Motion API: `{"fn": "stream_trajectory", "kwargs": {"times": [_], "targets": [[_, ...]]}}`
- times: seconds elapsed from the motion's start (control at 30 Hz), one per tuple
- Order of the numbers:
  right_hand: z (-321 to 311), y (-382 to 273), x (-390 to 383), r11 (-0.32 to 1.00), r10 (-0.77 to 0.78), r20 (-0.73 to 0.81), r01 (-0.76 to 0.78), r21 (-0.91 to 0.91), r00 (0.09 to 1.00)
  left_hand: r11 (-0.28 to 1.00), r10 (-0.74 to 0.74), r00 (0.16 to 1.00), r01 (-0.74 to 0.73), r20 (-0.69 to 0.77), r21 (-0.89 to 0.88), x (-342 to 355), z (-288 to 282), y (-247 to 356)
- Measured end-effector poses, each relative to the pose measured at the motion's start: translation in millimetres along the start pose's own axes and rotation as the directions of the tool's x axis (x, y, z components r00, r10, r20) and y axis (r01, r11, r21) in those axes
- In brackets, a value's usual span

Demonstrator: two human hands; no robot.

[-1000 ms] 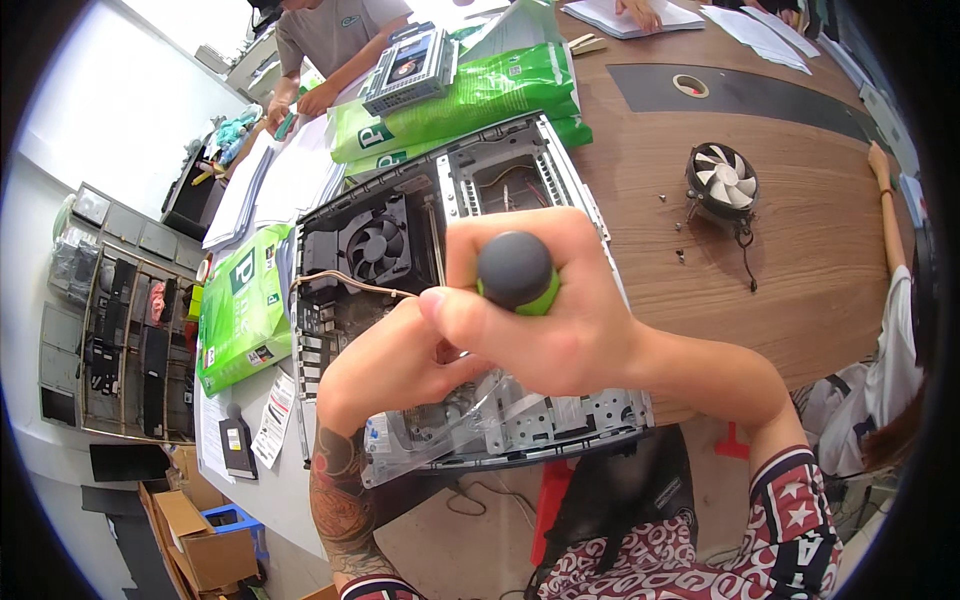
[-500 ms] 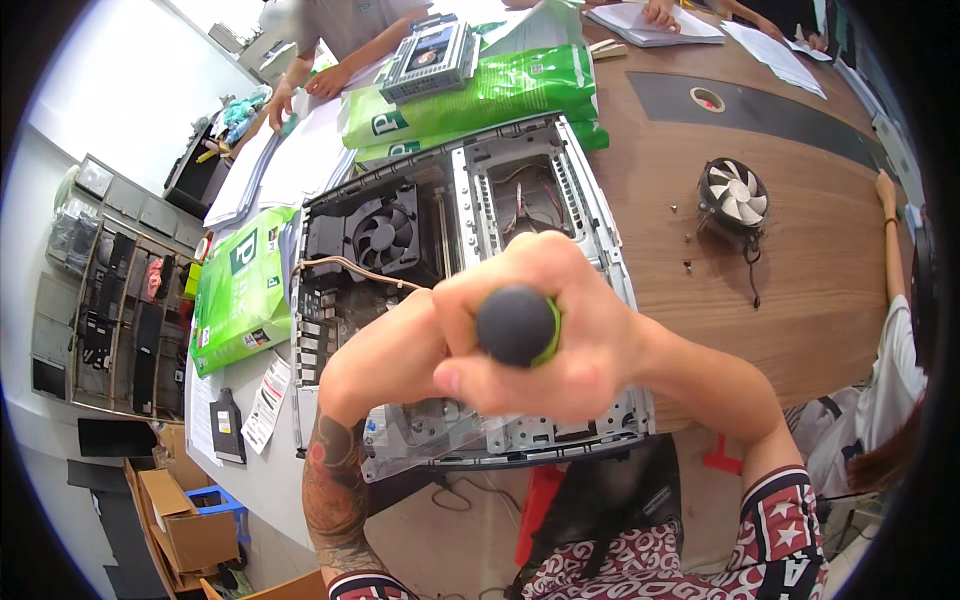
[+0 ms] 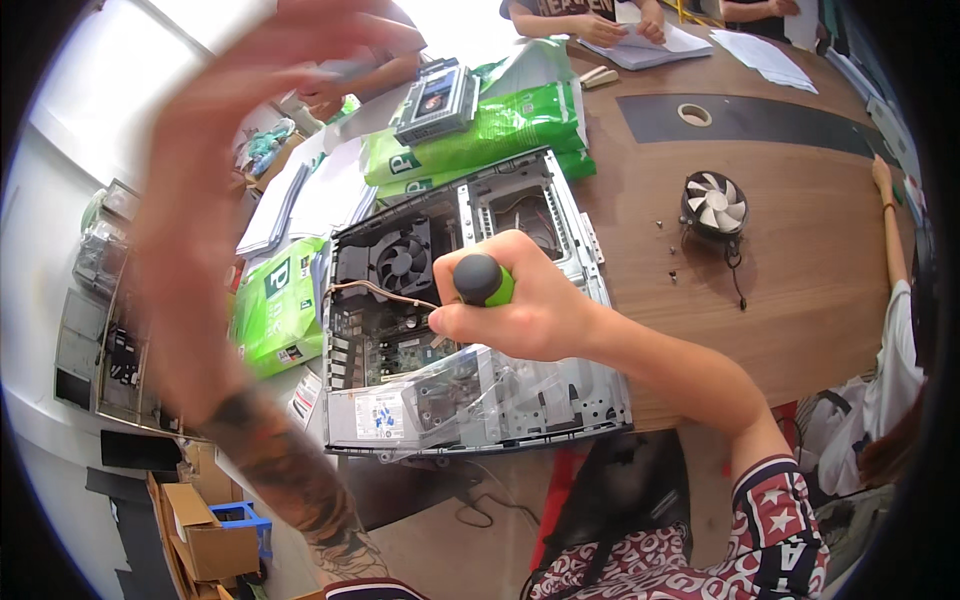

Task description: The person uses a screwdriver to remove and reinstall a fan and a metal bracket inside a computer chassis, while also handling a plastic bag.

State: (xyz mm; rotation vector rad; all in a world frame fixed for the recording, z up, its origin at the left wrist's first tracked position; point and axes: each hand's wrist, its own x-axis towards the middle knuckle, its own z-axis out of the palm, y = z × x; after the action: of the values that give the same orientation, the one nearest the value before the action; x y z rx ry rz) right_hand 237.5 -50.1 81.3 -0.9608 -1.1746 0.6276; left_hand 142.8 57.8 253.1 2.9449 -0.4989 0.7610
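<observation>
My right hand [image 3: 525, 300] is closed round the green and black handle of a screwdriver [image 3: 482, 280], upright over the open computer case [image 3: 590, 375]. The handle and fist hide the driver's tip. My left hand [image 3: 270, 70] is raised high at the upper left, large and smeared by motion; its fingers cannot be read clearly. Inside the case sit a black fan [image 3: 403, 260], a green circuit board [image 3: 408, 358] and a brown cable [image 3: 375, 288]. A clear plastic bag [image 3: 440, 400] lies across the near side of the case.
To the right, a cooler with a white-bladed fan [image 3: 716, 205] stands near several small screws [image 3: 673, 276]. A tape roll [image 3: 694, 115] lies farther back. Green paper packs [image 3: 480, 125] carry a metal drive unit [image 3: 438, 100] behind the case. Other people's hands [image 3: 605, 30] work at the far side.
My left hand has left the right fist and swung up and left. The right hand, still gripping the screwdriver, has shifted slightly left and up in view. The view has also shifted.
</observation>
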Motion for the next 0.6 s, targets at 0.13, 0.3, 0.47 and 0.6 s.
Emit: {"fn": "stream_trajectory", "kwargs": {"times": [0.13,0.3,0.47,0.6], "targets": [[9,-4,0,0.990,-0.125,-0.080,0.129,0.051,0.989,0.997,-0.073,0.908,0.066,0.413,0.030,-6,65,16],[3,-10,1,0.999,0.050,0.025,-0.049,-0.016,0.998,0.994,0.077,0.997,-0.078,0.018,0.070,3,21,11],[15,14,2,0.905,-0.424,-0.151,0.423,-0.040,0.893,0.957,-0.287,0.763,0.248,0.579,0.148,13,88,38],[12,0,-4,0.993,-0.119,-0.068,0.120,0.005,0.991,0.979,0.118,0.987,-0.134,0.107,0.152,14,48,31]]}}
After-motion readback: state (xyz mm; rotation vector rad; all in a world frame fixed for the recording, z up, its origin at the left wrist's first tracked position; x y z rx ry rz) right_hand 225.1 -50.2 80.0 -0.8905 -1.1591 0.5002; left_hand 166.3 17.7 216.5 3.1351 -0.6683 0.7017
